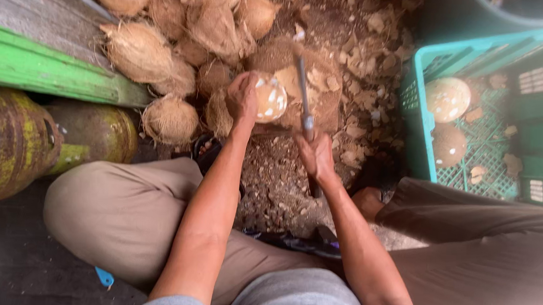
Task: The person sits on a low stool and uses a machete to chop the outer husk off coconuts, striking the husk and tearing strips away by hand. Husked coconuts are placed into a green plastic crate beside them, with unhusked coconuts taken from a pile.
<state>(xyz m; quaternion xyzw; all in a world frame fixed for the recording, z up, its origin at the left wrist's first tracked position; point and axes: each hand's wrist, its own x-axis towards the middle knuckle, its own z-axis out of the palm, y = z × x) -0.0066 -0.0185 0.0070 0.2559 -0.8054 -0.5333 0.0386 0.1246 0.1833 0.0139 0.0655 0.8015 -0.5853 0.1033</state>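
1. The left hand (242, 97) grips a partly peeled coconut (268, 98), holding it against a wooden block (317, 80) on the ground.
2. The right hand (315, 154) is closed around the handle of a long knife (304, 98), whose blade lies just beside the coconut.
3. Unpeeled husked coconuts (141, 50) pile up at the far left.
4. A teal crate (420, 111) on the right holds two peeled coconuts (447, 99).

the single head-worn camera looked steeply down from above the seated person, close over the knees and forearms that rose from the bottom edge. the ground filled mid-frame, the coconut pile (178, 40) sat at upper left and the green crate (421, 118) at upper right. there was no second view to share the scene.
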